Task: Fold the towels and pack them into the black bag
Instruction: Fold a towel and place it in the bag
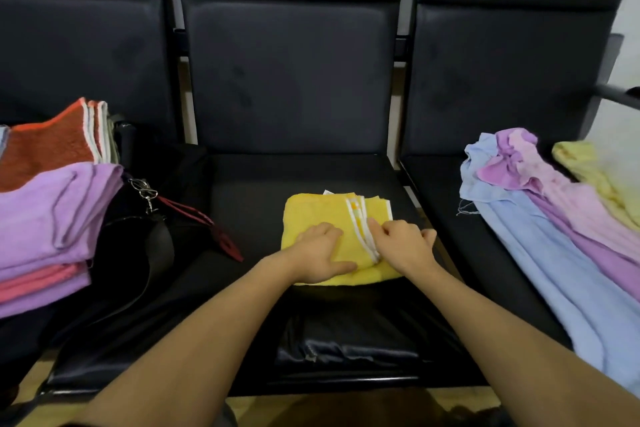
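yellow towel [322, 215]: folded into a rough square, lay flat on the middle seat [249, 184] of the black bench, toward its right half; white-banded hem ran front to back near the right edge, small white tag poked out at the far edge.
left hand [320, 253]: you had it flat on the towel's near-left part, fingers straight, thumb stretched right; pressing, gripping nothing.
right hand [403, 243]: you had it on the white hem, knuckles up, fingers bent down onto the band; can't tell if they pinched the cloth or just pressed it.
black bag [138, 253]: sat on the left seat, slumped toward the middle one; metal clip [145, 189] and red strap [207, 222] trailed onto the middle seat, well left of the towel.
folded stack [52, 218]: lilac, pink and rust-orange towels piled at far left, on or just beside the bag; can't tell which.
unfolded towels [554, 229]: blue, purple, pink and pale yellow, draped loose over the right seat, apart from your hands.
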`<state>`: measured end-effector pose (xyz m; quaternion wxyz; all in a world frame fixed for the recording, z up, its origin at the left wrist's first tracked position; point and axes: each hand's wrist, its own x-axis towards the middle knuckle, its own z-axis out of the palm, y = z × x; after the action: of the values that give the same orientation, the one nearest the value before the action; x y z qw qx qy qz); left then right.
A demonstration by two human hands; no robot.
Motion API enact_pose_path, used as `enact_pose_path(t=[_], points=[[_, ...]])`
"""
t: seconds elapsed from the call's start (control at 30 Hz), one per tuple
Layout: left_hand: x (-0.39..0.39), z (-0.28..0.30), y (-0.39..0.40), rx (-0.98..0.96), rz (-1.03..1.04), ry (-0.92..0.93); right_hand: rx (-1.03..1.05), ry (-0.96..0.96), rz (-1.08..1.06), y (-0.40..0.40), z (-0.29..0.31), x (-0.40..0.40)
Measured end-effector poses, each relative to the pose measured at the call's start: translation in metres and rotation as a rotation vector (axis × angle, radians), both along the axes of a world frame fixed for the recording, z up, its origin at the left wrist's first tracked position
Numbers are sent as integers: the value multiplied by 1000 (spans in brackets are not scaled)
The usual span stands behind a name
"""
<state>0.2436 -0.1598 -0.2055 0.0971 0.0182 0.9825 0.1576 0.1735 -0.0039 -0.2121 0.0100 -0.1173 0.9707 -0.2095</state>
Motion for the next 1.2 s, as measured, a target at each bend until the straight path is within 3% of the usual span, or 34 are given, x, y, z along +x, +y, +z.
enact_pose_path(t=[0.17, 0.37, 0.5, 0.7, 0.93, 1.1, 1.2], points=[[15, -5, -25, -263, -33, 47, 258, -42, 23, -15, 1, 6], [24, -11, -36, -298, -42, 121, 310, 44, 88, -24, -2, 14], [21, -13, -35, -286, -81, 147, 193, 130, 80, -12, 1, 12], [15, -12, -30, -158, -88, 96, -42, 49, 62, 7, 4, 10], [11, -17, -26, -43, -97, -121, 211, 56, 72, 2, -5, 15], [9, -10, -21, 69, 3, 25, 64, 168, -85, -7, 0, 1], [2, -11, -17, -16, 118, 202, 137, 180, -216, -10, -1, -7]])
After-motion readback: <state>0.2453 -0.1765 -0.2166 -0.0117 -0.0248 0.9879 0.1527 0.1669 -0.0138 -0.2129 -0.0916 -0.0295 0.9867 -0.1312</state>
